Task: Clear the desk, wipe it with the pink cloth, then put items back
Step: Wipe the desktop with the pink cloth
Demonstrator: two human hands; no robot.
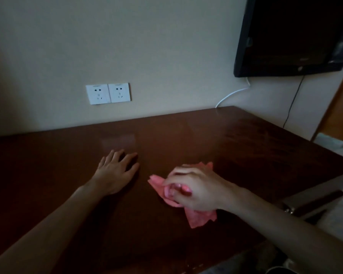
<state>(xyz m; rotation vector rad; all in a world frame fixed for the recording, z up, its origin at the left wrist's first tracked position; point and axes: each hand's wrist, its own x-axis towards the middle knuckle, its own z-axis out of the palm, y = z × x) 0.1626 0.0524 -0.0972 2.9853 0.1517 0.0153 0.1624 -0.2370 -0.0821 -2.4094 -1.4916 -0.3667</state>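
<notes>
The pink cloth [201, 216] lies crumpled on the bench [236, 139], right of centre near the front, with the right hand [192, 189] curled round it and pressing it down; the left hand [115, 171] rests flat just beside it, fingers spread, holding nothing. This looks like the wiping step, the visible top bare; the next stroke probably wants steady pressure toward the unwiped far side. Nothing blocks the sweep; wall sockets [108, 93], a dark screen [293, 34] and a white cable [232, 93] sit clear of the surface.
</notes>
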